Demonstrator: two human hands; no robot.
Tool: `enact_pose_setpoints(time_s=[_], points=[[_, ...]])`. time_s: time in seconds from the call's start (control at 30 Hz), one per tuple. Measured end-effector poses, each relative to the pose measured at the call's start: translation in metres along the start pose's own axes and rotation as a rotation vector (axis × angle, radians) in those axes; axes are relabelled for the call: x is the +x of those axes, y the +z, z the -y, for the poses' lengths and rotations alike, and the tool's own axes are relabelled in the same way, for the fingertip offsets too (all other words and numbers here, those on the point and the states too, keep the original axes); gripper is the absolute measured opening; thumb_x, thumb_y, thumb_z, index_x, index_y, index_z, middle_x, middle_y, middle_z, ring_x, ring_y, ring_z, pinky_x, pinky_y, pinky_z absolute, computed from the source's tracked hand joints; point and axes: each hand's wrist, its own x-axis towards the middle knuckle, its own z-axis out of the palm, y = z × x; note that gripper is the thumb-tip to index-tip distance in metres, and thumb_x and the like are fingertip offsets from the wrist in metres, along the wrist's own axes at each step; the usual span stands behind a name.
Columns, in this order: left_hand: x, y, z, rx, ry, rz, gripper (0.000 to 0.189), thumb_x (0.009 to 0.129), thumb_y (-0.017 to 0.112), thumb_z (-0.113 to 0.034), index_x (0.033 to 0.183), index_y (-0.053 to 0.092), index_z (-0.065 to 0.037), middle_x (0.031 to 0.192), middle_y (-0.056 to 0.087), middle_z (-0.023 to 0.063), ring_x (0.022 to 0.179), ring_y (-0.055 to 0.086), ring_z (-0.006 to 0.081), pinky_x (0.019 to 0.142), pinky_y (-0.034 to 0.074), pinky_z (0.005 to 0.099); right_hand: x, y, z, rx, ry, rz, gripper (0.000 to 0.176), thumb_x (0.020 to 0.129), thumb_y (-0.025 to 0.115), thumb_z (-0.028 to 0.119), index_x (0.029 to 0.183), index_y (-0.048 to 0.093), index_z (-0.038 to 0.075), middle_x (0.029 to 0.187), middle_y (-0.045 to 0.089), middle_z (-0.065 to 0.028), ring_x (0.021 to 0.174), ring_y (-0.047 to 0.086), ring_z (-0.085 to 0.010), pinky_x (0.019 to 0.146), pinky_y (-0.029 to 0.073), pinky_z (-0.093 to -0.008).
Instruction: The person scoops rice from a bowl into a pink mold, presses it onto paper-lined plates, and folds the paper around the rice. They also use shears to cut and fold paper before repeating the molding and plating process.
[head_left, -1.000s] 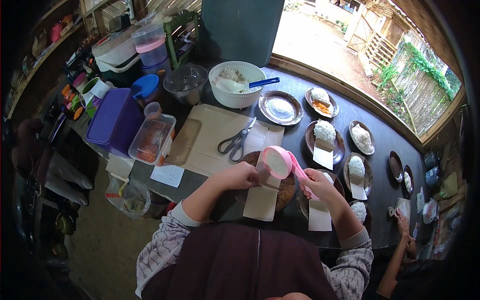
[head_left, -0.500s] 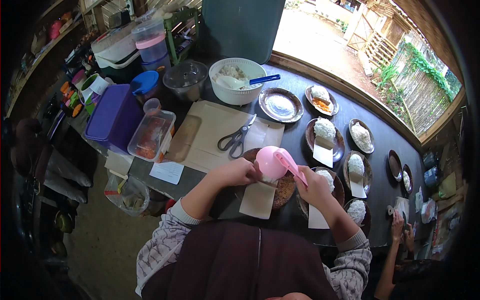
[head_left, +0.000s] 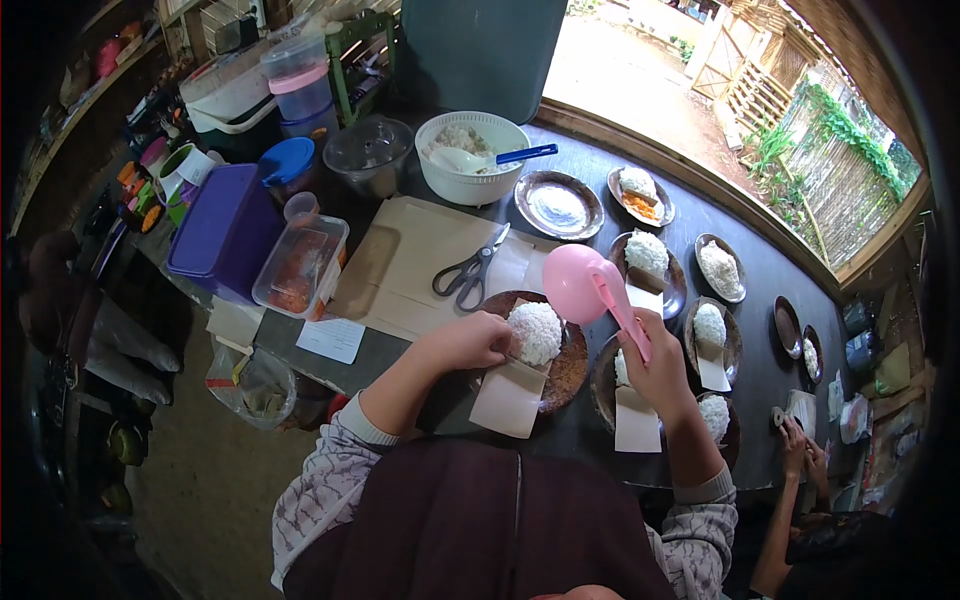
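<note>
My right hand (head_left: 655, 362) is wrapped around the handle of a pink scoop (head_left: 574, 284), its round back facing up. The scoop is in the air, right of a domed mound of white rice (head_left: 535, 333). That mound sits on a brown plate (head_left: 567, 384) with a folded piece of brown paper (head_left: 510, 398) under its near side. With closed fingers, my left hand (head_left: 478, 342) pinches the paper's edge beside the rice. Close to my right hand, another brown plate (head_left: 604, 393) bears rice and paper (head_left: 637, 422), partly hidden by the hand.
Several plates with rice, such as this one (head_left: 721, 270), stand on the right. Behind are a white rice basin (head_left: 472, 187), scissors (head_left: 468, 280) on cardboard (head_left: 400, 290), a purple box (head_left: 218, 235) and a clear container (head_left: 298, 270). Another person's hands (head_left: 803, 450) work at far right.
The pink scoop has lifted off the plate and moved right with my right hand, uncovering the rice mound. My left hand remains beside the rice at the paper.
</note>
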Motion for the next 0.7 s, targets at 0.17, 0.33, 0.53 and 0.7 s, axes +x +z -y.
enact_pose_setpoints(time_s=[0.17,0.33,0.53,0.7], points=[[-0.008,0.005,-0.011,0.100,-0.063,-0.129,0.025,0.068,0.067,-0.013,0.084,0.050,-0.003,0.082,0.049,0.0138,0.077,0.054,0.0290,0.067,0.044,0.0373,-0.015,0.008,-0.009,-0.068,-0.029,0.111,0.035,0.078,0.057,0.012,0.111,0.047,0.005,0.083,0.059,-0.0196,0.072,0.059,-0.0357,0.061,0.047,-0.0405],[-0.021,0.024,-0.033,0.352,-0.219,-0.250,0.029,0.071,0.065,-0.019,0.086,0.046,-0.004,0.086,0.048,0.0139,0.081,0.053,0.0321,0.068,0.045,0.0399,-0.021,0.021,-0.013,-0.132,-0.058,0.192,0.039,0.080,0.054,0.014,0.118,0.045,0.008,0.083,0.060,-0.0199,0.073,0.058,-0.0383,0.062,0.047,-0.0411],[-0.032,0.056,-0.036,0.326,-0.117,-0.144,0.023,0.076,0.059,-0.026,0.079,0.060,-0.004,0.082,0.054,0.0120,0.078,0.056,0.0295,0.066,0.047,0.0383,-0.009,0.015,-0.022,0.300,0.429,0.332,0.035,0.086,0.050,0.018,0.119,0.044,0.007,0.065,0.055,-0.0086,0.053,0.054,-0.0174,0.050,0.044,-0.0309],[-0.035,0.060,-0.038,0.389,0.030,-0.250,0.022,0.077,0.057,-0.023,0.085,0.061,-0.003,0.084,0.054,0.0119,0.080,0.055,0.0285,0.069,0.046,0.0366,0.007,0.006,-0.029,0.467,0.577,0.436,0.034,0.089,0.047,0.019,0.120,0.044,0.006,0.061,0.049,-0.0021,0.046,0.045,-0.0074,0.043,0.039,-0.0228]])
